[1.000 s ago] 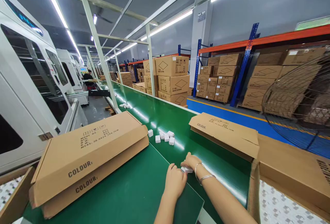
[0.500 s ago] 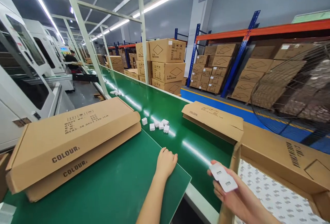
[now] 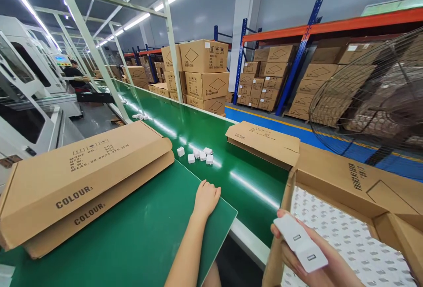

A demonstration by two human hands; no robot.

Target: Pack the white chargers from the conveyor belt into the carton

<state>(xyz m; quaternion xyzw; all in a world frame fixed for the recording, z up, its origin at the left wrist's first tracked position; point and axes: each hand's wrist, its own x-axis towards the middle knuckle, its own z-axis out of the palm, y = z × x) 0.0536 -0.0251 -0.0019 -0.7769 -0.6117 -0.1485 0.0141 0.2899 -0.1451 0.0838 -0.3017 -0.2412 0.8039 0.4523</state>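
Two white adapters (image 3: pixel 300 243), each with a port slot facing up, are held end to end in the right hand (image 3: pixel 331 252) above the near edge of the open carton (image 3: pixel 276 256). They are gripped narrowly, with fingers closed around their sides, and they have not been set down. Inside the carton, much of the space is already covered by tidy rows of white pieces (image 3: pixel 333 221), though a stepped edge is seen at the far right; how many layers lie beneath cannot be told. Left over on the green belt (image 3: pixel 238 190) are a loose cluster of white pieces (image 3: pixel 202 156) and, farther up, a smaller group (image 3: pixel 140 116). The left hand (image 3: pixel 206 196) is rested at the edge of the green board (image 3: pixel 132 216), its fingers curled; whether anything is held beneath them cannot be told. Beside it, two brown boxes (image 3: pixel 109 154) are stacked on the board
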